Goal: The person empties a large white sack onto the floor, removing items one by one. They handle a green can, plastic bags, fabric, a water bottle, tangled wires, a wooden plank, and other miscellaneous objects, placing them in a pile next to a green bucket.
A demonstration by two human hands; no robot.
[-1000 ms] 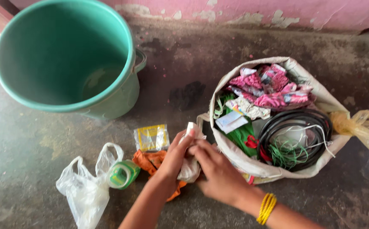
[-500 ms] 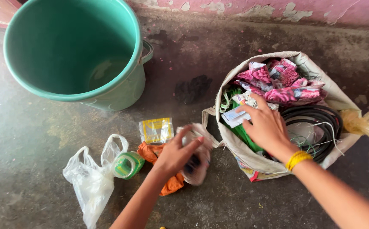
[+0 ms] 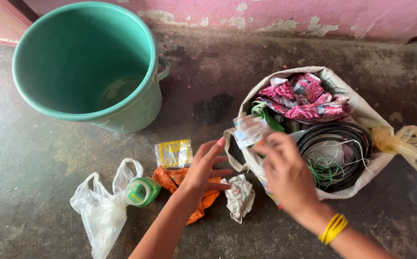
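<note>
**Paper slip lifted out of the sack; crumpled wad now lying free**

Right hand (image 3: 287, 175) is closed on a small pale paper slip (image 3: 248, 130), pinched at its lower corner between thumb and fingertips; the slip is blurred, raised just above the near-left rim of the cloth sack (image 3: 362, 108). Half a second ago this hand lay flat inside the sack on top of the same slip, so the slip has been picked up and is on its way out.

Left hand (image 3: 203, 168) is open, fingers spread, holding nothing. It hovers over the orange cloth (image 3: 203, 201), left of the sack. Half a second ago it gripped the crumpled printed wad (image 3: 239, 195); that wad now rests on the floor just beside the sack's near-left foot, touching the orange cloth's edge.

Judgement: one item set down, the next one taken up; the left hand is free.

Further left of the sack: a yellow sachet (image 3: 172, 153), a green tape roll (image 3: 142, 191) and a clear plastic bag (image 3: 100, 211). A green bucket (image 3: 141, 108) stands up and to the left. Inside the sack: coiled black cable (image 3: 335, 132) and pink printed cloth (image 3: 309, 98).
</note>
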